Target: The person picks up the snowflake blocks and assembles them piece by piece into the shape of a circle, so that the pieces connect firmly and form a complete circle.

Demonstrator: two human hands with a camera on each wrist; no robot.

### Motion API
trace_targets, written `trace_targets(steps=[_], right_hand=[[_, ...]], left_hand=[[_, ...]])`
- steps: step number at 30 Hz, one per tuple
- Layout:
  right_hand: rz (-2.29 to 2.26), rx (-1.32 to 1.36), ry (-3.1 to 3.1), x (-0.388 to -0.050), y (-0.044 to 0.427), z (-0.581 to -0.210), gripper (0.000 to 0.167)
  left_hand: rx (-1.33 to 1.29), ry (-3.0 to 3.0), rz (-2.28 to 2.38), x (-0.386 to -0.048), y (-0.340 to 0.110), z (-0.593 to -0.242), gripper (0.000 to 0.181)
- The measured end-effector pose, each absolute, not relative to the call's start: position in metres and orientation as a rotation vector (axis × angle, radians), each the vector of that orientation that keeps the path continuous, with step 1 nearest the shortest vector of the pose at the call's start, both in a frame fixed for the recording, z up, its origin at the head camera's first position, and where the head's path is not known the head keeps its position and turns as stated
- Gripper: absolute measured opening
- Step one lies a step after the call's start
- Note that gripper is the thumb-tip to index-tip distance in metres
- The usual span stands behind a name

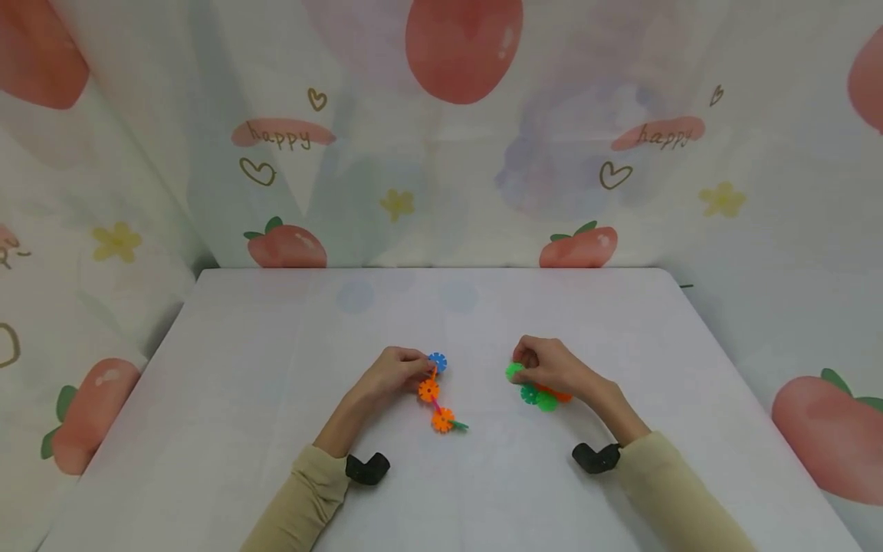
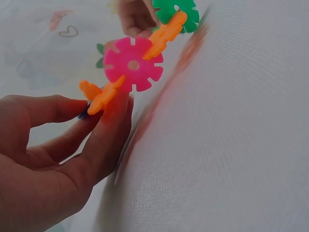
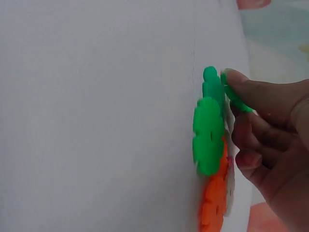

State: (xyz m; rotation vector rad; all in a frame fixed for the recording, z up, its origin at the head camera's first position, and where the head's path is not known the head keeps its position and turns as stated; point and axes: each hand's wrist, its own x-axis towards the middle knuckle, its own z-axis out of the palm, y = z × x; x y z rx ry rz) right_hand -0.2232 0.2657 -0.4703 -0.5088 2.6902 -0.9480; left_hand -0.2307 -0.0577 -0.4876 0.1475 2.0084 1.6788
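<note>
A chain of notched plastic snowflake discs hangs from my left hand (image 1: 395, 373), pinched near its blue disc (image 1: 438, 360). Along it come an orange disc (image 1: 428, 391), a pink disc (image 2: 133, 65), another orange disc (image 1: 443, 420) and a green disc (image 2: 189, 21). The fingers partly hide the blue disc in the left wrist view. Thumb and finger of my right hand (image 1: 554, 365) pinch a bright green disc (image 3: 235, 96). Below that hand are a darker green disc (image 1: 529, 394), a light green disc (image 3: 208, 137), an orange disc (image 3: 213, 203) and a whitish disc (image 3: 230, 189).
Both hands work over the white-covered tabletop (image 1: 276, 330), whose far edge meets a fruit-patterned cloth backdrop (image 1: 455, 169). Black wrist devices (image 1: 368, 468) sit on both forearms, by the beige sleeves (image 1: 303, 491).
</note>
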Motion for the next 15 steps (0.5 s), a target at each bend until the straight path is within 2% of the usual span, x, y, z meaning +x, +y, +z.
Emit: trace_targets(steps=[5, 11, 15], right_hand=[[-1.015, -0.571, 2.710, -0.226, 0.250, -0.473, 0.015], [-1.085, -0.601, 2.734, -0.231, 0.227, -0.472, 0.019], [-1.188, -0.583, 2.710, -0.234, 0.214, -0.471, 0.014]], left_hand=[[0.145, 2.008, 1.672, -0.231, -0.058, -0.486, 0.028], [0.121, 2.018, 1.676, -0.231, -0.057, -0.484, 0.027], [0.122, 2.022, 1.675, -0.231, -0.058, -0.485, 0.027]])
